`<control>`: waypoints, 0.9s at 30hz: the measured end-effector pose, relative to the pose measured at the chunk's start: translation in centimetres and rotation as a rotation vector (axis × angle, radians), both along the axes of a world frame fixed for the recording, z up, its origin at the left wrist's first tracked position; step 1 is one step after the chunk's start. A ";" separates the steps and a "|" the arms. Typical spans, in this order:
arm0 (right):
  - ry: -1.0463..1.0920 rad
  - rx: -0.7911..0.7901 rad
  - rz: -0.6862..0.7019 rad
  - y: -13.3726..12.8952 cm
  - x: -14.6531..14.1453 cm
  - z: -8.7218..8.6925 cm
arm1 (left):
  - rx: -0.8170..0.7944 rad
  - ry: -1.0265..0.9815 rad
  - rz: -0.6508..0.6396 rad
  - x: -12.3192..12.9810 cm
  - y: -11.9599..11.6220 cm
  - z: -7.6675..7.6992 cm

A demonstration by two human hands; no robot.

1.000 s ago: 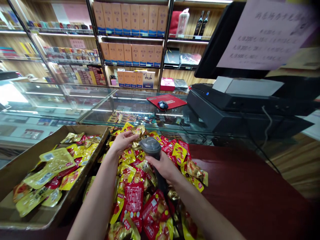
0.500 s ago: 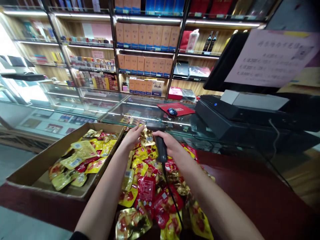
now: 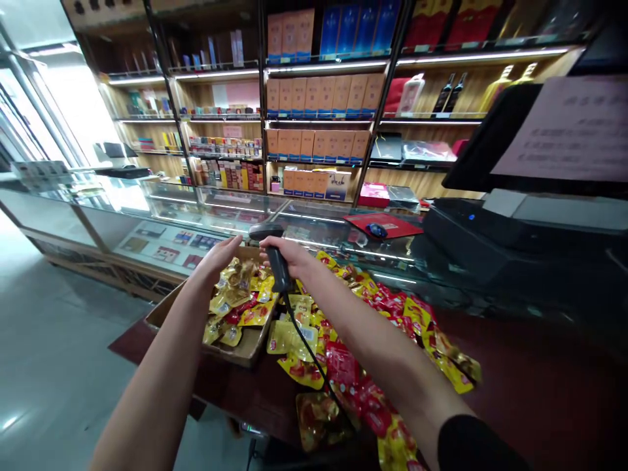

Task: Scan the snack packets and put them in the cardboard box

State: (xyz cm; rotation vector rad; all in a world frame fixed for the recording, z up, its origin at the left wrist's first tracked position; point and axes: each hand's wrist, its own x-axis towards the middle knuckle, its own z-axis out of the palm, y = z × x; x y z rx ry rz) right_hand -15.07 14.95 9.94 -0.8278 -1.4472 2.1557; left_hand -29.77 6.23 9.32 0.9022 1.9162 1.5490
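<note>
My right hand [image 3: 289,255] is wrapped round the handle of a black corded barcode scanner [image 3: 279,267], whose head points left. Over the cardboard box [image 3: 255,347], my left hand [image 3: 219,256] is raised beside the scanner head. A gold packet [image 3: 238,275] lies just beneath its fingers; whether the fingers touch it is unclear. Gold, yellow and red snack packets lie in the box. More red and yellow packets [image 3: 343,363] are heaped on the dark red table, partly under my right forearm. The scanner's cord runs down across this heap.
Behind the table stands a glass counter [image 3: 314,226] bearing a red mat [image 3: 392,224] with a mouse [image 3: 376,229]. A monitor [image 3: 483,140] and a black machine [image 3: 456,245] are at the right. Shelves of boxes and bottles line the back wall.
The view has swung left. Both hands have moved from above the heap to above the box, with the scanner still in my right hand. The gold packet near my left hand is now over the box's contents.
</note>
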 end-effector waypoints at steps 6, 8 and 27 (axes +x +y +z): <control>-0.012 -0.022 -0.063 0.1 2.8 -0.7 | -0.014 0.015 -0.175 1.9 -0.4 -0.9; -0.007 -0.050 -0.098 0.6 5.4 -0.8 | -0.010 0.031 -0.236 4.1 0.3 -0.9; 0.044 -0.236 -0.511 4.1 30.6 -7.1 | -0.117 0.020 -0.757 24.9 10.1 -8.0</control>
